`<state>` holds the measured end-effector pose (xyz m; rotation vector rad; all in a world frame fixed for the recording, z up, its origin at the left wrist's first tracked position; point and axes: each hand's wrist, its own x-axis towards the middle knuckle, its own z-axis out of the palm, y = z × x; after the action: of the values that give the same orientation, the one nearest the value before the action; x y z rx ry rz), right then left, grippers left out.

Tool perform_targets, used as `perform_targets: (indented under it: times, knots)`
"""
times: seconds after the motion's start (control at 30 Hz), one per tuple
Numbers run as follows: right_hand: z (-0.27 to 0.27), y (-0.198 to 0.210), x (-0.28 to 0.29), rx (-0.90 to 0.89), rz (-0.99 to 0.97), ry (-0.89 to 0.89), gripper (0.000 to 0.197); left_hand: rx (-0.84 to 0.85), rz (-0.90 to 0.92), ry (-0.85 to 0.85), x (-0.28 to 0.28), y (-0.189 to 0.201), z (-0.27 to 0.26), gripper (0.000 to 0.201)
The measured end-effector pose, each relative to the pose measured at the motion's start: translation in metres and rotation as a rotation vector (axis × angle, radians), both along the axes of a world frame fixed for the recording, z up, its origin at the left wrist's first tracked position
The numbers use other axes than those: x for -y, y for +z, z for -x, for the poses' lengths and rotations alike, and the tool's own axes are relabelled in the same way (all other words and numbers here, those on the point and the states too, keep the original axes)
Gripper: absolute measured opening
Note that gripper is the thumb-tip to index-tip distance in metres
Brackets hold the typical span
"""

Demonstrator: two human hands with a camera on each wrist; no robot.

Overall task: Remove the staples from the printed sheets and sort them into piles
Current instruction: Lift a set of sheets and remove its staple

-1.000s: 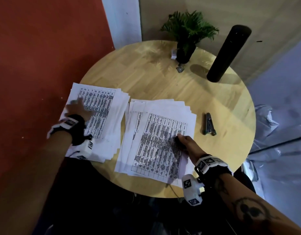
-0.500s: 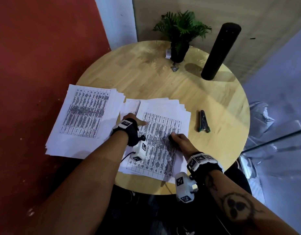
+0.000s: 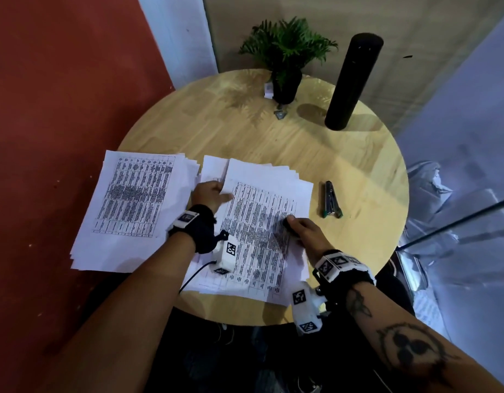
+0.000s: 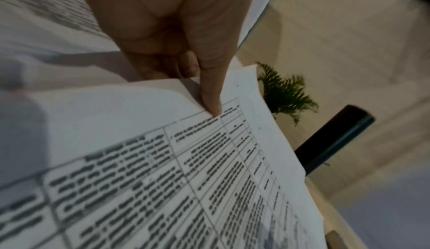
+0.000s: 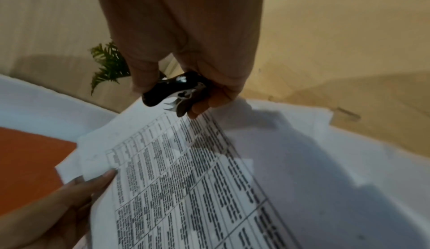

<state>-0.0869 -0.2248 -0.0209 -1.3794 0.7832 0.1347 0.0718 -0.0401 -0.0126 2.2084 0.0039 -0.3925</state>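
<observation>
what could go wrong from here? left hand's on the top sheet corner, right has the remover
1. The left hand pinches only the corner of the top sheet; a quick lift could tear it.
2. The staple remover claws hang just above the print in the right hand and may snag the paper.
3. The left pile overhangs the table edge; a nudge could spill it.

Dim pics; wrist views blurry, soft shadows.

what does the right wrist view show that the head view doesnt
Only the right wrist view shows the black staple remover with its metal claws, pinched in the right hand. Only the head view shows the left pile, the stapler and the black cylinder. Both show the left hand lifting the top sheet's corner, and the plant.
</observation>
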Motion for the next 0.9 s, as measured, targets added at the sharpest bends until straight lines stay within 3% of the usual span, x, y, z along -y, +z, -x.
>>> perform_targets:
  times: [0.2, 0.4, 0.5, 0.63, 0.73, 0.9]
  knots:
    - [-0.006, 0.045, 0.03, 0.177, 0.096, -0.062, 0.011, 0.092, 0.489, 0.164, -0.002, 0.042, 0.02, 0.025]
    - [-0.02, 0.103, 0.05, 0.31, 0.294, 0.032, 0.01, 0.156, 0.703, 0.179, -0.004, 0.096, 0.035, 0.024]
    - [-0.026, 0.136, 0.051, 0.437, 0.498, 0.07, 0.029, 0.215, 0.772, 0.184, -0.006, 0.121, 0.041, 0.023]
    - [-0.024, 0.197, 0.035, 0.666, 0.798, 0.197, 0.038, 0.265, 0.795, 0.154, -0.012, 0.147, 0.043, 0.014]
    - [-0.022, 0.237, 0.016, 0.737, 1.094, 0.338, 0.04, 0.293, 0.788, 0.128, -0.015, 0.161, 0.046, 0.017]
    - [-0.03, 0.277, -0.007, 0.71, 1.16, 0.608, 0.048, 0.348, 0.817, 0.097, -0.015, 0.187, 0.057, 0.02]
